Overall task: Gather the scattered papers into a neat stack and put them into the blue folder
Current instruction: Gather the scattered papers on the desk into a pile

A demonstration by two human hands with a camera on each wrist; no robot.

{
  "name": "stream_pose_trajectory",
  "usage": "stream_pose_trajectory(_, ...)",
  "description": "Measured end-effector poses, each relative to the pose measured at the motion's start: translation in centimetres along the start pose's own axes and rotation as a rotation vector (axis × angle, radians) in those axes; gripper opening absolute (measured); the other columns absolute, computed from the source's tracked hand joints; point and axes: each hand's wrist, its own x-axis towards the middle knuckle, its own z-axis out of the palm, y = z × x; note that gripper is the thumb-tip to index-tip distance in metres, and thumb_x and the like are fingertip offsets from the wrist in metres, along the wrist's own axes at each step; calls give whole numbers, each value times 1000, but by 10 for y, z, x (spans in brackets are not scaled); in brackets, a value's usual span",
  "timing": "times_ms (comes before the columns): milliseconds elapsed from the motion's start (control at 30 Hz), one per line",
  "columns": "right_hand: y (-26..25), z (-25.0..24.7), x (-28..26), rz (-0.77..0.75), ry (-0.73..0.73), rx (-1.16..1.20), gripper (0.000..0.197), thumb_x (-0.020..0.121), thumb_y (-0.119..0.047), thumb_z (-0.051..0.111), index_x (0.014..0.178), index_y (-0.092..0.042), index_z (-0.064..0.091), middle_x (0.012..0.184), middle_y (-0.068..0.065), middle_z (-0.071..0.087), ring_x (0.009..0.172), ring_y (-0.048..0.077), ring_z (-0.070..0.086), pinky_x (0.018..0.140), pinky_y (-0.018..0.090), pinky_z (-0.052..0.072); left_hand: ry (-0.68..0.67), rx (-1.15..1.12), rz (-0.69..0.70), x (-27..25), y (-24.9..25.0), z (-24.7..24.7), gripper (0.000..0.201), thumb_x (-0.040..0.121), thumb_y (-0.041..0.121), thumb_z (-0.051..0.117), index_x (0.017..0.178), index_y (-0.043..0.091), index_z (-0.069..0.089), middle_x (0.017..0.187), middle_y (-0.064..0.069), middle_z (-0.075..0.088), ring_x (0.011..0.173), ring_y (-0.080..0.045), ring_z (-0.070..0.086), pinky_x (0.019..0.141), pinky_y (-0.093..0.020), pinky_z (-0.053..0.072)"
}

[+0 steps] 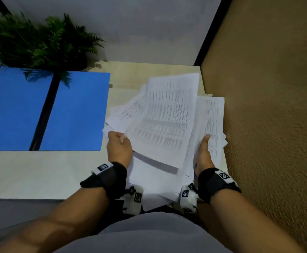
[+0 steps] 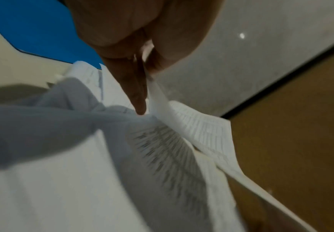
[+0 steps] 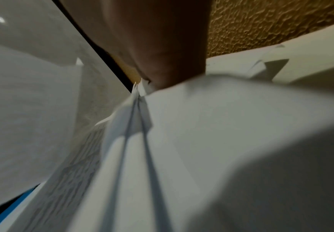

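A loose, fanned pile of printed white papers (image 1: 165, 121) lies at the right end of the pale table, against the brown wall. My left hand (image 1: 118, 145) grips the pile's left edge; in the left wrist view its fingers (image 2: 136, 87) pinch lifted sheets (image 2: 192, 125). My right hand (image 1: 204, 152) holds the pile's right side, thumb on top of the sheets; the right wrist view shows the hand (image 3: 162, 55) pressed against paper edges (image 3: 138, 109). The blue folder (image 1: 45, 110) lies open and flat to the left of the papers, apart from both hands.
A potted fern (image 1: 39, 41) stands behind the folder, its fronds hanging over the folder's top. The textured brown wall (image 1: 269, 106) borders the table on the right. Bare table surface (image 1: 39, 172) stretches in front of the folder.
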Motion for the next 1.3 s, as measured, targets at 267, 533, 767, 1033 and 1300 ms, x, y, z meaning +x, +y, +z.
stream_pose_trajectory(267, 6, 2, 19, -110, 137, -336, 80, 75, -32, 82, 142, -6, 45, 140, 11, 56, 130, 31, 52, 112, 50, 38, -856, 617, 31, -10, -20, -17, 32, 72, 9, 73, 63, 16, 43, 64, -12, 62, 59, -27, 64, 53, -28, 41)
stream_pose_trajectory(533, -9, -7, 21, -163, 175, -510, 9, 90, -5, 60, 91, -14, 59, 88, 14, 62, 79, 26, 60, 77, 39, 54, -395, 427, -63, 33, -28, 0, 51, 97, 36, 57, 138, 7, 45, 133, -16, 55, 122, -33, 54, 99, -38, 42)
stream_pose_trajectory(767, -14, -13, 3, -160, 88, -519, 18, 98, -5, 51, 114, -8, 59, 87, 9, 59, 90, 29, 60, 88, 41, 52, -166, 235, -132, 56, -21, 19, 9, 91, 3, 58, 91, 11, 54, 95, -13, 58, 92, -29, 59, 79, -31, 47)
stream_pose_trajectory(1033, -22, -12, -8, -152, -26, -828, 6, 98, -6, 50, 95, -8, 55, 84, 7, 52, 69, 14, 49, 59, 24, 42, -178, 264, -93, 73, -11, 17, 17, 90, -5, 41, 84, 7, 52, 88, -16, 55, 81, -25, 49, 69, -26, 37)
stream_pose_trajectory(1300, -17, 8, -10, -258, -16, -478, 42, 98, 5, 45, 138, -11, 47, 125, 9, 56, 117, 24, 53, 100, 33, 44, -538, -490, -427, 19, -4, 9, 87, 69, 85, 54, 141, 37, 51, 137, 11, 59, 125, -13, 55, 109, -41, 38)
